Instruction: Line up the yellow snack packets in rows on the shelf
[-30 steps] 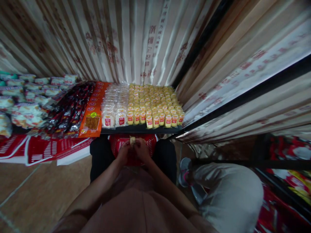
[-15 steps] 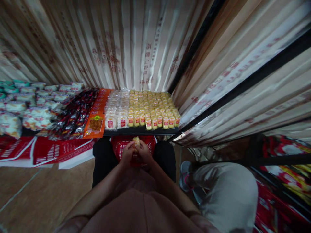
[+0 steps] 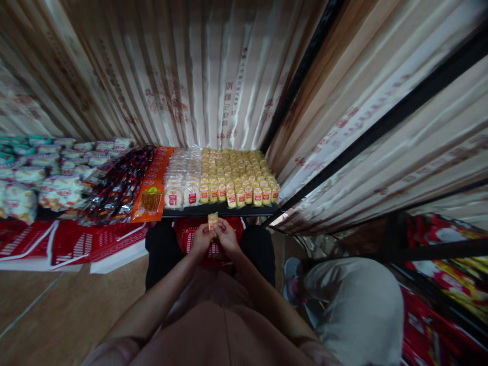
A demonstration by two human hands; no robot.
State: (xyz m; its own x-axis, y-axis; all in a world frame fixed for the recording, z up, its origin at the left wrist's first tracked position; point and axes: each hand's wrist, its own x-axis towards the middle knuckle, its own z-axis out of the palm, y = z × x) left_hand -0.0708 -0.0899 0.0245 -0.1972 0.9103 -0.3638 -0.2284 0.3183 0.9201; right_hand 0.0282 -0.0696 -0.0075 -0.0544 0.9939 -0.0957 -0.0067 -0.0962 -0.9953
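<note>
One black flat shelf (image 3: 221,210) carries yellow film-wrapped packs (image 3: 240,173), nine across the front row. Below: one red perforated plastic basket (image 3: 184,235), contents not discernible. Also shelved: two columns of white clear-wrapped packs (image 3: 183,175); one orange rectangular pouch (image 3: 150,189). Left hand (image 3: 202,239) and right hand (image 3: 226,237): both gripping one small yellowish film-wrapped pack (image 3: 212,220) above the basket.

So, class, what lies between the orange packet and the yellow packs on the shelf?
White packs in clear wrapping, as the head view shows.
</note>
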